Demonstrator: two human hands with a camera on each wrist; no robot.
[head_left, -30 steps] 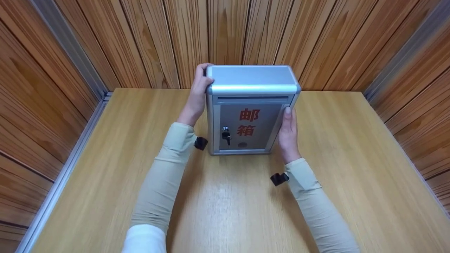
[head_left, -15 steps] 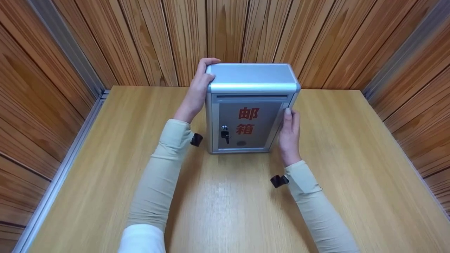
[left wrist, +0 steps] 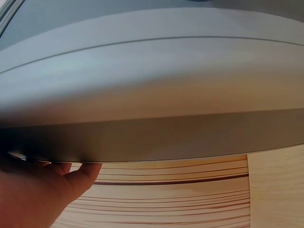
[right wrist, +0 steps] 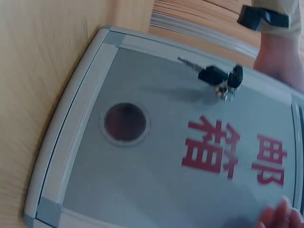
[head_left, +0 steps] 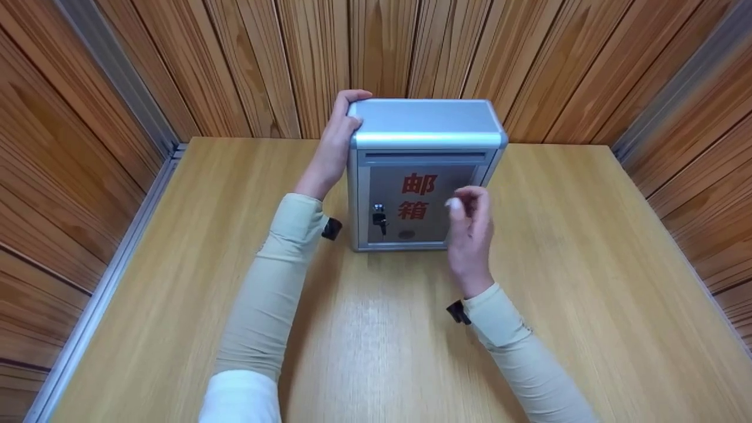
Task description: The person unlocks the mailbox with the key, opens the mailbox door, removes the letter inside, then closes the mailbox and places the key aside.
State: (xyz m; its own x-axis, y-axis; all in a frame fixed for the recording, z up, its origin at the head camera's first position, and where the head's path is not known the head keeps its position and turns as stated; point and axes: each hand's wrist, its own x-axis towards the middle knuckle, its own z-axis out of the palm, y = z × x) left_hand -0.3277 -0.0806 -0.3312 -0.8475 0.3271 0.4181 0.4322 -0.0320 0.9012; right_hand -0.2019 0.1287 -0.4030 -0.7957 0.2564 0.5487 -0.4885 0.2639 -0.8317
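A silver metal mailbox (head_left: 432, 120) with red characters and a slot along its upper front stands upright on the wooden table. In its door is a lock with black-headed keys (head_left: 379, 218); in the right wrist view the keys (right wrist: 213, 75) and a round window (right wrist: 125, 122) show up close. My left hand (head_left: 330, 150) grips the mailbox's upper left edge, thumb near the top and fingers reaching behind. In the left wrist view part of the left hand (left wrist: 42, 194) meets the box's side. My right hand (head_left: 472, 235), fingers loosely bent, is before the door's right side, holding nothing.
The table (head_left: 376, 329) runs up to a wood-plank wall (head_left: 376, 53) behind the mailbox. Plank walls also stand at left and right, with a metal rail (head_left: 117, 282) along the left side. Small black cameras (head_left: 332, 229) are worn on the wrists.
My right hand has left the mailbox's right side and moved left, in front of its door. The left hand has shifted slightly up at the top left corner. The mailbox stays put.
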